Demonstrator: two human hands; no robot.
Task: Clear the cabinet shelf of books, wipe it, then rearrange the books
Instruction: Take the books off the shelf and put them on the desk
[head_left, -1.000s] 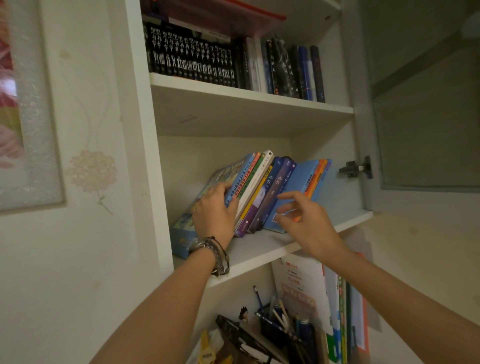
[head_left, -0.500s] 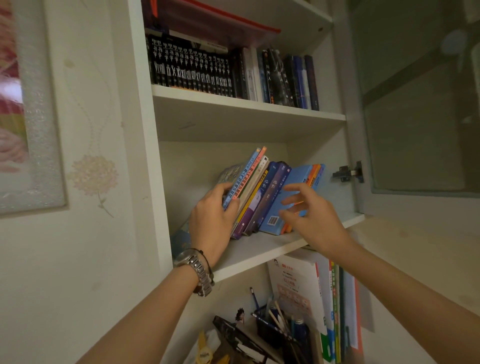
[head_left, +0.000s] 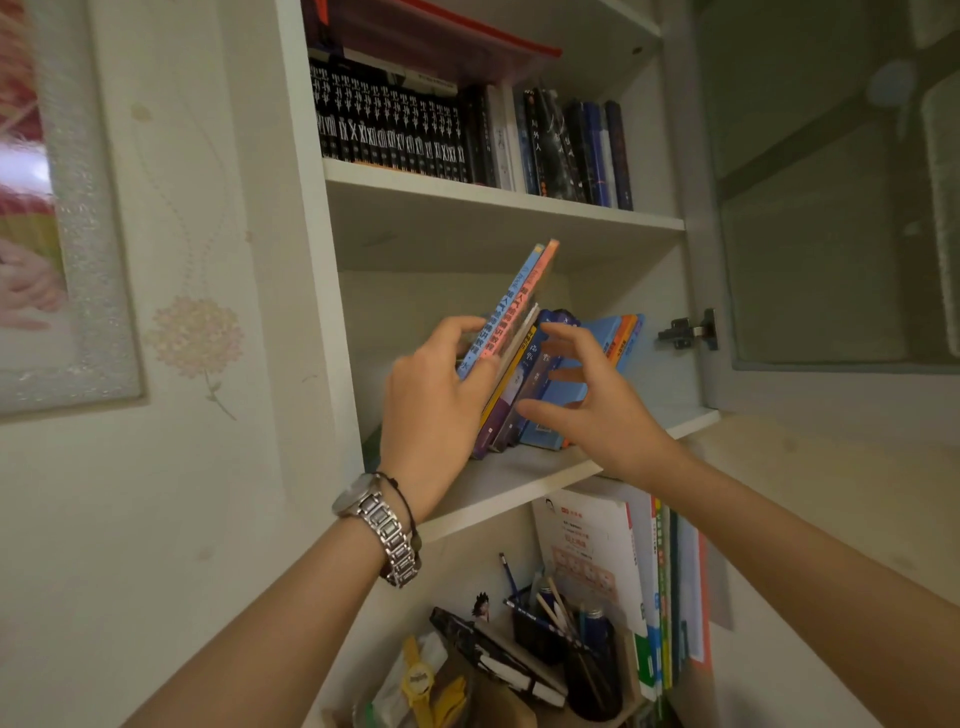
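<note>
Two thin books (head_left: 519, 306), gripped by the left hand (head_left: 441, 384), tilt toward 1 o'clock, tops near the upper shelf (head_left: 498, 208); right hand (head_left: 587, 400) fingers spread wide, holding nothing.

Both forearms bare, no sleeves in view. Left wrist: silver metal wristwatch (head_left: 387, 535), chunky rectangular links, shiny, round case seen edge-on. Right beside it, toward the left hand (head_left: 436, 395), a thin dark cord bracelet (head_left: 402, 493) looped round the wrist. Right hand (head_left: 597, 410) and wrist: nothing worn, no rings visible on either hand.
</note>
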